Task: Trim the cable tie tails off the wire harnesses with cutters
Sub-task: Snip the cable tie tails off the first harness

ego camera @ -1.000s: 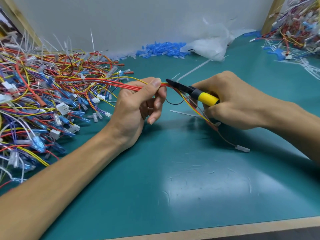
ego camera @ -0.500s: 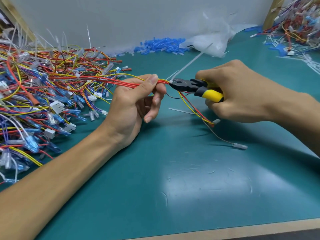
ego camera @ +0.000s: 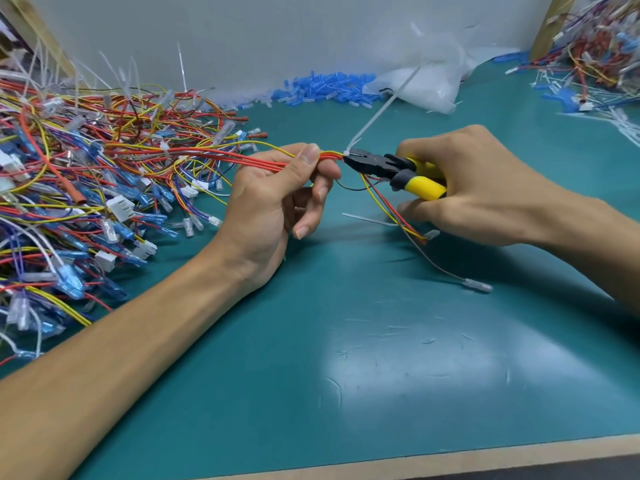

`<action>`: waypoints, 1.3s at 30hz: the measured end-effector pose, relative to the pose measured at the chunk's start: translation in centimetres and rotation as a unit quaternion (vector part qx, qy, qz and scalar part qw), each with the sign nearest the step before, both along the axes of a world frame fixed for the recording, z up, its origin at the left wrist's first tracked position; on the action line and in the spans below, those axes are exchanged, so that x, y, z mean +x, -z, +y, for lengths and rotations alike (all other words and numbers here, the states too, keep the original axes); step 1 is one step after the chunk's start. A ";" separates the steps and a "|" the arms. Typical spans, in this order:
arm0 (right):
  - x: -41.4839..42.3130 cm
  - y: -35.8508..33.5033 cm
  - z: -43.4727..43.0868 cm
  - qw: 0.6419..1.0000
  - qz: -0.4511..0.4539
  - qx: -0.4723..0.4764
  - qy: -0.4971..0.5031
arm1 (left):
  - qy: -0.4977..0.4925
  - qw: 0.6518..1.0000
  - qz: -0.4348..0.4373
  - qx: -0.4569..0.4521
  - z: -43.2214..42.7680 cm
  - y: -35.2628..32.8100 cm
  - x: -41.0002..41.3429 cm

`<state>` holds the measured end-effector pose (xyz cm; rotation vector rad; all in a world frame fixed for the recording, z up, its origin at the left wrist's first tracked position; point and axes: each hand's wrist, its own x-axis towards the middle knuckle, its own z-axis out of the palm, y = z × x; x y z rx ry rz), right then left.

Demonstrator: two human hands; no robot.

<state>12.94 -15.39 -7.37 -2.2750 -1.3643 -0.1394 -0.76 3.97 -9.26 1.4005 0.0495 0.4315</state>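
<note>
On the left, a pile of harnesses (ego camera: pixel 86 174) waits on the green mat (ego camera: pixel 346 358), many with white tie tails sticking up, so it looks like the untrimmed stock kept within easy reach. The left hand (ego camera: pixel 273 199) pinches one harness (ego camera: pixel 263 161) between thumb and forefinger just beside its cable tie, with the other fingers loosely curled below. This probably keeps the wires taut and stops the tie from turning. The tie tail (ego camera: pixel 381 109) rises up and to the right from the bundle, clear of the wires. The cutters (ego camera: pixel 388 168) have their nose set at the tail's base, close to the tie head, so the cut would leave a short stub. The right hand (ego camera: pixel 485 188) is wrapped round the yellow handles. I cannot tell whether the blades have bitten through. A loose tail (ego camera: pixel 367 219) lies on the mat below, and a second heap (ego camera: pixel 595 46) sits at far right. A second ago the cutters lay lower across the wires with their tip by the thumb. They have since lifted and squared up onto the tie, while the left-hand pinch is unchanged.
</note>
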 end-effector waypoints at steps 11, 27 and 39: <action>-0.7 -0.5 0.1 1.000 -0.016 -0.004 -0.007 | 0.003 0.999 -0.028 0.041 -0.2 0.5 0.3; -1.3 -0.5 -0.1 0.997 -0.055 -0.055 0.008 | -0.024 0.996 -0.015 0.080 -0.4 0.6 0.4; -2.0 -0.6 0.2 0.999 0.026 -0.024 0.026 | -0.015 0.997 -0.029 0.072 -0.2 0.6 0.2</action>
